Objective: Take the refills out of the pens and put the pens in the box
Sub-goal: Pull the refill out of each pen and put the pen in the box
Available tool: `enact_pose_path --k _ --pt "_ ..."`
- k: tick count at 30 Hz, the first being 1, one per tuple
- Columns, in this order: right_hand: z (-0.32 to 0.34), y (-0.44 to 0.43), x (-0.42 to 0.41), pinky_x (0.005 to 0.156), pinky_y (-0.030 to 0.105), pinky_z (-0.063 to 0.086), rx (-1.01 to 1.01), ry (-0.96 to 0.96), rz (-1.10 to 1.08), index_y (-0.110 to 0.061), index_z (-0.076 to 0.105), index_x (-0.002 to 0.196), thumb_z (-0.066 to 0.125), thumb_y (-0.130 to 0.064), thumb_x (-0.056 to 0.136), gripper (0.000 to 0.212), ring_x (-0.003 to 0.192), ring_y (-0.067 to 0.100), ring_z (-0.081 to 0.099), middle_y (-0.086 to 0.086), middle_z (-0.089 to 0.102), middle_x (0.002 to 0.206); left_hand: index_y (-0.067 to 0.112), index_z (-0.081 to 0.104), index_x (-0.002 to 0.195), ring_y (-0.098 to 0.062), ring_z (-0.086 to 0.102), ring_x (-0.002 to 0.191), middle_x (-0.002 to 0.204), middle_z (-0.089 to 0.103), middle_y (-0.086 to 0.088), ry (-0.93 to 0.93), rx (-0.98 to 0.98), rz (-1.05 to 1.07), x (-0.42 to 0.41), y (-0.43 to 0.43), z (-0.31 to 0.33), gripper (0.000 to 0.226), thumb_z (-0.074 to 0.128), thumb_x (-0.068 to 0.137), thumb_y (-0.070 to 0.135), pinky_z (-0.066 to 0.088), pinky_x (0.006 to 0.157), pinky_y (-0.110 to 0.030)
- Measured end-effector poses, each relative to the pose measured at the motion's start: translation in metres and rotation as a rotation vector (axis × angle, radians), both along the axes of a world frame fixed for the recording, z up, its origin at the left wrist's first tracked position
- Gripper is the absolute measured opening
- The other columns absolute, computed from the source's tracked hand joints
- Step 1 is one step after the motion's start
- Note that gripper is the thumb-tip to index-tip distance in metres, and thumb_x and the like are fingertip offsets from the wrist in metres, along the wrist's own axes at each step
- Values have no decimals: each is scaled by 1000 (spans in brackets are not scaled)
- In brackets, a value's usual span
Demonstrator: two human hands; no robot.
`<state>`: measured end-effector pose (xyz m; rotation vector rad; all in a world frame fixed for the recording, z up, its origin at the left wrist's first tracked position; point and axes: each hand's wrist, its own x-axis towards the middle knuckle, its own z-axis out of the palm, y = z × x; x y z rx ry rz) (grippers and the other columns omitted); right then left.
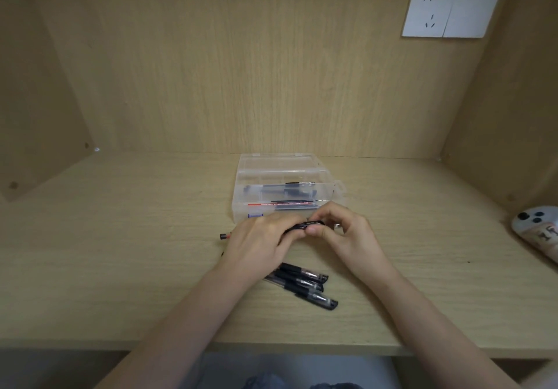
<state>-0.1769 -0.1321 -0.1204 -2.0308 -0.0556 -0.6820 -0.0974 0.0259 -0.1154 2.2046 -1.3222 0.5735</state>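
Fingers of your left hand [256,245] and right hand [341,233] curl round opposite ends of a black pen [305,226], which you hold nearly level just above the desk [120,267] and in front of the clear box [283,174], while more black pens [305,286] lie on the desk under your left wrist.

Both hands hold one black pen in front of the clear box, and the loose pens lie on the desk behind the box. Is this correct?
No. The head view shows the loose pens in front of the box, nearer the person. The left hand and right hand do hold one pen.
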Motion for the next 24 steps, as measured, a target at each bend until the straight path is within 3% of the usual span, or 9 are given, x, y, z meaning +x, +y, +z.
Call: enact_pose_path --k 5,14,19,24 --pt "-3 -1 1 68 17 40 -27 -20 -18 -17 64 78 71 -9 79 11 67 1 49 -12 62 72 31 59 110 -18 64 82 90 70 7 33 31 24 0 -3 1 25 46 92 41 47 61 -31" --pt "-3 1 2 70 19 42 -5 -35 -20 -11 66 80 70 -6 80 7 70 3 52 -2 65 75 33 58 113 -17 63 82 91 70 7 82 32 27 0 -4 1 25 46 93 42 47 64 -31" --pt "-2 1 1 74 24 43 68 -21 -22 -16 64 80 71 -9 80 10 73 6 54 -8 63 76 26 60 104 -17 65 72 83 69 7 -51 31 14 5 -1 -1 41 29 91 50 38 52 -27" --pt "-2 3 1 73 18 42 15 -42 -6 -17 63 83 68 -9 82 9 73 3 53 -9 63 79 27 62 107 -16 66 72 84 70 7 -52 27 15 3 0 1 39 32 92 46 35 52 -24"
